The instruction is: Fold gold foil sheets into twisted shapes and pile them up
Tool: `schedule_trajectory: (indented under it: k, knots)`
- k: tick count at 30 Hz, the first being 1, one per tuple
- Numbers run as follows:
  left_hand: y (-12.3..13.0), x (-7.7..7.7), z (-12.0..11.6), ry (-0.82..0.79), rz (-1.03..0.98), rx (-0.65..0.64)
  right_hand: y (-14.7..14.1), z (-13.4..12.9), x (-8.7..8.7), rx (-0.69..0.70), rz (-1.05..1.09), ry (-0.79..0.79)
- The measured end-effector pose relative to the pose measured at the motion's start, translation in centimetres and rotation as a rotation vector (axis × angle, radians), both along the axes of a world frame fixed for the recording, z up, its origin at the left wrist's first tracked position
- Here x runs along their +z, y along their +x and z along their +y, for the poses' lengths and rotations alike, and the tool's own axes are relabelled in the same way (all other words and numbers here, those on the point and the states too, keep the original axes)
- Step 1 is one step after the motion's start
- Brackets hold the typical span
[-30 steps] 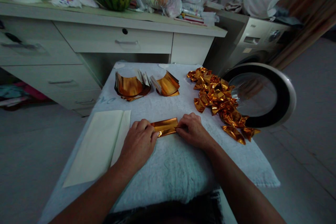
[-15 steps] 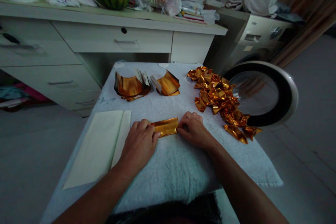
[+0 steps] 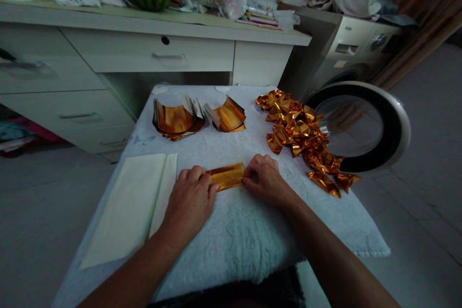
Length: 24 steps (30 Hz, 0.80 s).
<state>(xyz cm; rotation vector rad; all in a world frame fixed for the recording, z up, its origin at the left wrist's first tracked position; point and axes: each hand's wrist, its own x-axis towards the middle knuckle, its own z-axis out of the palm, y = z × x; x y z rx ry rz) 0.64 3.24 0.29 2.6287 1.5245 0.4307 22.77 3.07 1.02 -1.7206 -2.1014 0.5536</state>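
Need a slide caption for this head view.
Left hand and right hand at opposite ends of a gold foil strip, a foil heap to the right.

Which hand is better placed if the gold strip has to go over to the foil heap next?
Probably the right hand: its fingers are at the end of the gold strip nearer the foil heap. The left hand is at the opposite end, closer to the white paper.

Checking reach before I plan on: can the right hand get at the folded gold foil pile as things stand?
Likely yes: the folded gold foil pile lies just beyond and to the right of the right hand, with only cloth between, though the fingers would first have to leave the gold foil strip.
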Motion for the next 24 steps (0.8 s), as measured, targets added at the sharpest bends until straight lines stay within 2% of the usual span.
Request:
schedule_trajectory:
  k: [7, 17, 20, 24]
  knots:
    - [0.0, 0.0, 0.0, -0.016, -0.034, 0.007, -0.1, -0.2, -0.2, -0.040, -0.018, 0.022]
    - [0.1, 0.3, 0.1, -0.027, 0.039, 0.013, 0.1, -0.2, -0.6, -0.058, 0.006, 0.087]
    - [0.2, 0.6, -0.1, -0.031, 0.058, 0.027, -0.3, -0.5, -0.2, 0.006, 0.028, 0.104]
    - [0.2, 0.6, -0.2, -0.036, 0.054, 0.037, -1.0, -0.8, 0.0, 0.194, 0.019, 0.141]
